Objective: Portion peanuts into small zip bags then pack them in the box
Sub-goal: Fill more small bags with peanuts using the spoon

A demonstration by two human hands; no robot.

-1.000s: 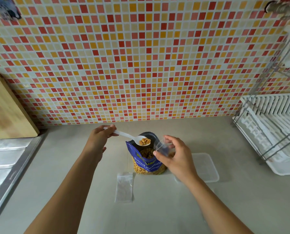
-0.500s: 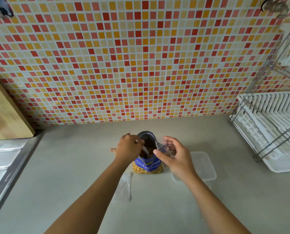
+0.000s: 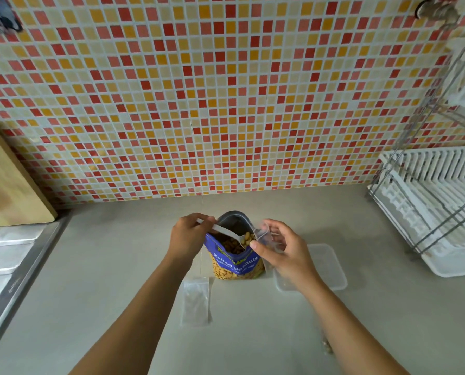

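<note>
Looks like early days: left hand grips a spoon of peanuts over the open pouch, right hand pinches a small zip bag open just beside it, a spare bag lies flat on the surface, and the box looks empty.

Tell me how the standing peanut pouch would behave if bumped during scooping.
Probably fairly stable: the peanut pouch stands upright on the counter, its lower window packed with nuts. Its open top looks soft and would likely flex against the spoon.
</note>
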